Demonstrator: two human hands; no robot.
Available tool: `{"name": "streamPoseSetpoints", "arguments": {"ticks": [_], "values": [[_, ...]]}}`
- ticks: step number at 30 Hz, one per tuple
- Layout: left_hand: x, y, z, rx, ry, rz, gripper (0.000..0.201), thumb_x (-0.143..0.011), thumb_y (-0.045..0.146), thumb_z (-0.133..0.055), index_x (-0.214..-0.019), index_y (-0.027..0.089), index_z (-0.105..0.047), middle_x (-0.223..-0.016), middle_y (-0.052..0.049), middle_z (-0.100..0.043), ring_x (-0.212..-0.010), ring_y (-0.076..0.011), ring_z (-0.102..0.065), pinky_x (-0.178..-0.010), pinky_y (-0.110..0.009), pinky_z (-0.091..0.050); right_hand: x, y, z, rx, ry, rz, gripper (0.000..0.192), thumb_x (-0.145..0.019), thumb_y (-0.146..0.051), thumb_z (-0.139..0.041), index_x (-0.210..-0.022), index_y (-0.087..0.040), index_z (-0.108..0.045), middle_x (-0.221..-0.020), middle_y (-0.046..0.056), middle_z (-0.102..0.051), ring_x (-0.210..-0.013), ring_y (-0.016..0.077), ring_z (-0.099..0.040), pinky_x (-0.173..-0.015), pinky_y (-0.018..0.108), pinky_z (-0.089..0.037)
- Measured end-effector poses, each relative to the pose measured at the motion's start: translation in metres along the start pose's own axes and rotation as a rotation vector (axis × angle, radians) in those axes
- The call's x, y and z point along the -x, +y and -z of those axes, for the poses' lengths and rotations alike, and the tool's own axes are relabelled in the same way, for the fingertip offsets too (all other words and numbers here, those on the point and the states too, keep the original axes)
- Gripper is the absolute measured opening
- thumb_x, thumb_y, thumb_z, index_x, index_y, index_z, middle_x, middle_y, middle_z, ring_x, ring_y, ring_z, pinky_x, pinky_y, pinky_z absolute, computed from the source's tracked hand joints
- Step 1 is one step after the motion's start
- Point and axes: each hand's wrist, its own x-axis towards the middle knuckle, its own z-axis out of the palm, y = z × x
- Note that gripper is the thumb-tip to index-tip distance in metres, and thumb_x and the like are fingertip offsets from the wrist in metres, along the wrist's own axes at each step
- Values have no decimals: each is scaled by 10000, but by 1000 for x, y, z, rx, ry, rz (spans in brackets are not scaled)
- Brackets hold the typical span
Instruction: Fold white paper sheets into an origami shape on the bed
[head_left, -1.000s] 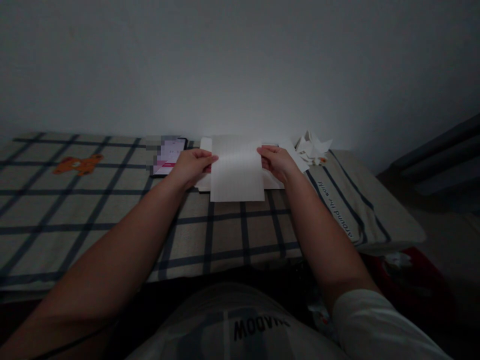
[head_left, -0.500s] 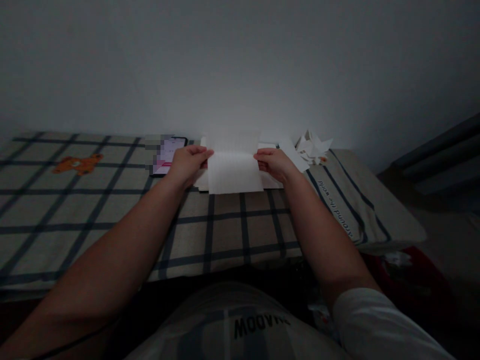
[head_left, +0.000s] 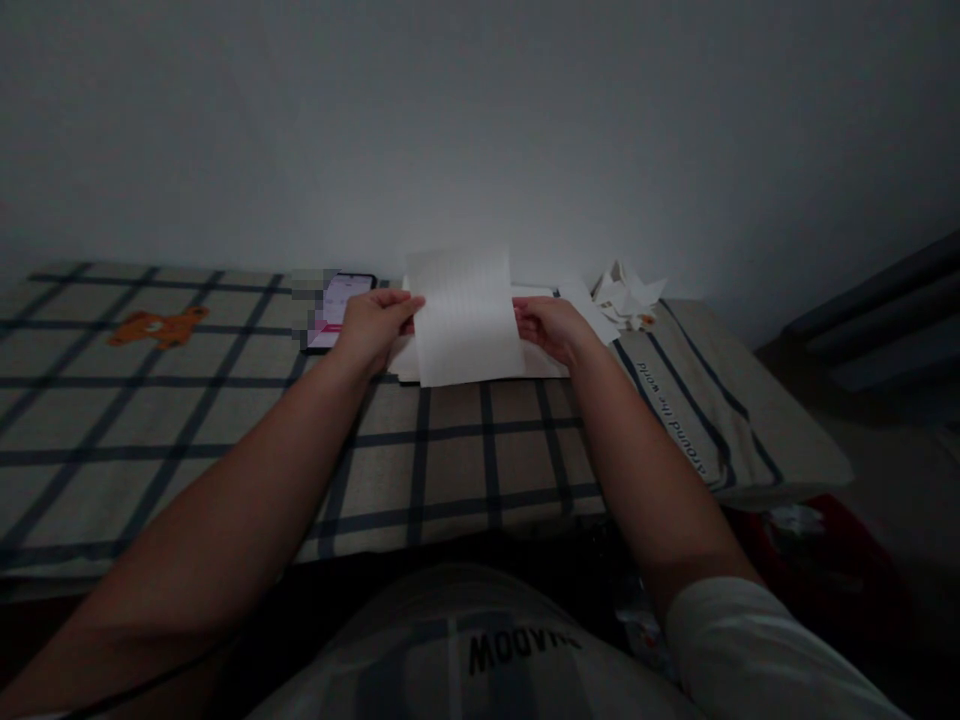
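A bench (head_left: 787, 430) runs along a plain grey wall (head_left: 480, 130), its back edge close against it, in a dim room. A pale cloth (head_left: 450, 480) with dark blue checks covers the top and reaches over the front edge; toward the right-hand end the checks give way to slanting stripes beside the printed words "Around the world" (head_left: 670, 418). An orange bear figure (head_left: 159, 328) lies toward the back left corner.

Midway along the bench, nearer the back edge than the front, a sheet of lined paper (head_left: 465, 325) is held tilted over white papers (head_left: 546, 362) lying on the cloth. The left hand (head_left: 377, 322) has its grip closed on the sheet's left edge, thumb against fingers. The right hand (head_left: 553, 325) is at the opposite edge, fingertips partly behind the paper; whether its grip pinches the sheet cannot be told.

A phone (head_left: 345, 312), screen lit and partly pixelated, lies by the back edge, just beside the left hand. A heap of folded white paper (head_left: 624, 295) sits near the back right corner.

Beyond the right end are dark, ridged grey-blue folds (head_left: 885, 310); below the front right corner is a dark red thing (head_left: 840, 570), too dim to identify.
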Motion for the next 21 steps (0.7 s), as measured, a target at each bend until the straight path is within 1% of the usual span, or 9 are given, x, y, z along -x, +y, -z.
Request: {"name": "streamPoseSetpoints", "arguments": {"ticks": [2,4,6,8,12,14,18,20,21], "values": [[0,0,0,-10,-6,7,121,-695,126,-747,-660,166,-639,-546,36,-561,-461,-70,-469,-459,-198,-386,1,-1,0,-5,-32,1,141,-791,-139,-600,-657,-182,-610,-589,-28,-551,-500,65,-433,-532,206,-407],[1,0,-1,-12,-8,4,117,-693,124,-742,-655,164,-639,-551,35,-569,-464,-68,-476,-462,-195,-387,2,0,-1,29,-51,29,175,-764,-105,-604,-608,-179,-574,-556,-45,-502,-482,57,-392,-512,198,-377],[1,-1,-1,-13,-14,-5,112,-689,130,-743,-653,162,-642,-554,34,-576,-462,-67,-479,-456,-192,-378,3,2,-1,62,-42,53,199,-732,-63,-585,-569,-174,-556,-540,-52,-475,-486,52,-393,-511,190,-364],[1,-2,-1,-25,-22,-11,103,-687,143,-746,-660,162,-649,-547,33,-578,-455,-68,-478,-444,-192,-366,3,3,-3,81,-6,50,210,-716,-47,-567,-548,-173,-554,-536,-50,-475,-497,54,-413,-517,188,-365],[-3,-7,0,-53,-33,-25,107,-688,173,-755,-667,169,-649,-542,28,-582,-449,-74,-486,-443,-196,-371,2,2,-5,82,31,13,218,-712,-32,-546,-560,-180,-596,-576,-30,-549,-517,65,-439,-553,209,-395],[-4,-9,0,-50,-35,-33,118,-684,184,-764,-671,172,-647,-555,24,-590,-458,-78,-498,-453,-199,-385,2,1,-4,81,19,7,238,-725,-25,-542,-553,-183,-590,-556,-33,-523,-504,68,-412,-547,220,-384],[-2,-6,-1,-65,-33,-8,125,-689,186,-766,-674,175,-642,-542,28,-575,-448,-81,-484,-448,-206,-378,1,0,-1,58,16,48,301,-821,-99,-562,-543,-197,-500,-510,-47,-399,-472,77,-306,-477,239,-280],[1,-3,-2,-60,-36,3,124,-691,171,-759,-667,174,-638,-528,34,-559,-440,-78,-467,-447,-208,-371,2,0,-1,47,34,78,325,-856,-150,-571,-547,-200,-480,-516,-45,-391,-472,78,-304,-469,241,-264],[2,-2,-3,-50,-39,4,122,-690,161,-757,-666,173,-638,-527,36,-557,-440,-76,-464,-448,-208,-370,2,0,-1,50,40,87,327,-853,-144,-573,-544,-197,-479,-520,-45,-396,-472,75,-312,-471,238,-272]]}}
